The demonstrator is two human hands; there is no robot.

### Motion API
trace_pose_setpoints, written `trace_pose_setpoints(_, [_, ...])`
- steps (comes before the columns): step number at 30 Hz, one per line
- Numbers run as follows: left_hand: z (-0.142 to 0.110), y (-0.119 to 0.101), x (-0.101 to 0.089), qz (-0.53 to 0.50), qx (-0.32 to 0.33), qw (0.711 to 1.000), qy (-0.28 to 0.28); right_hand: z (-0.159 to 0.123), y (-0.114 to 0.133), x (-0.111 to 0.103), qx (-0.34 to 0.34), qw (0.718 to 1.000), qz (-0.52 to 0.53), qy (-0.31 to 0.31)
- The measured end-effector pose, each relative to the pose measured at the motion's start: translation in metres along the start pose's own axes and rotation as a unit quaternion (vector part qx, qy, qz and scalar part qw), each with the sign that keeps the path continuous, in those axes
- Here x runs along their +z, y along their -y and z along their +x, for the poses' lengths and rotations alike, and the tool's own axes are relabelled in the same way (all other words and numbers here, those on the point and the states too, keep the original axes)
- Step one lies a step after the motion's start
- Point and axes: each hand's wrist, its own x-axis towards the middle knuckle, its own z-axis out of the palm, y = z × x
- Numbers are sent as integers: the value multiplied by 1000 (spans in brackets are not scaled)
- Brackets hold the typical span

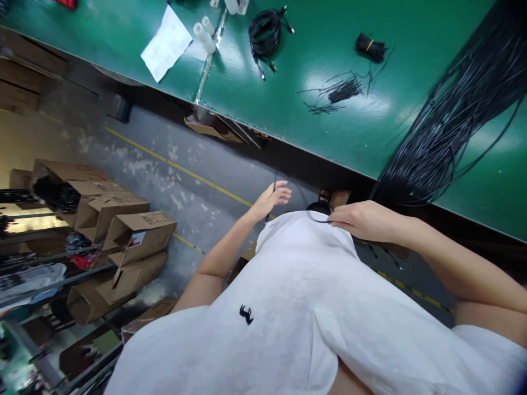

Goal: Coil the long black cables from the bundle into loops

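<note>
My right hand (360,219) is closed in a pinch on a thin black cable (317,219), just in front of my white shirt. The cable curves away from the fingertips toward the left, and part of it is faint against the dark floor. My left hand (272,200) is held out to the left, fingers apart and slightly bent, with a thin dark strand beside them. A large bundle of long black cables (453,109) lies on the green table (329,137) to the right, its near end hanging at the edge.
On the table are a coiled black cable (265,33), loose black ties (343,90), a banded tie bundle (370,48), a paper sheet (167,44) and white rolls (205,37). Cardboard boxes (140,236) stand at the left. A yellow line (201,178) crosses the floor.
</note>
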Motion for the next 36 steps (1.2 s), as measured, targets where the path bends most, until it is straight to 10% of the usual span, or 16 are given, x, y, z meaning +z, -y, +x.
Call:
trace_pose_setpoints(5, [-12,-53,28,11,8,968,249,35,-24,-45,92,976,-14,-197])
trace_pose_setpoints(11, [-29,-70,25,-113,-130,933,317,23,-89,-50,205,946,43,-246])
trace_pose_setpoints(16, [-38,-86,2,-200,-155,949,190,19,-134,-19,246,938,35,-241])
trace_pose_setpoints(22, [-55,-128,-25,-325,54,941,-74,-21,-201,36,254,952,-107,-134])
trace_pose_setpoints(27, [-48,-127,-5,-341,48,937,-48,-40,-177,48,176,962,-198,-71])
trace_pose_setpoints(36, [-11,-113,29,-200,-52,977,55,-5,-82,-15,-29,990,-51,-130])
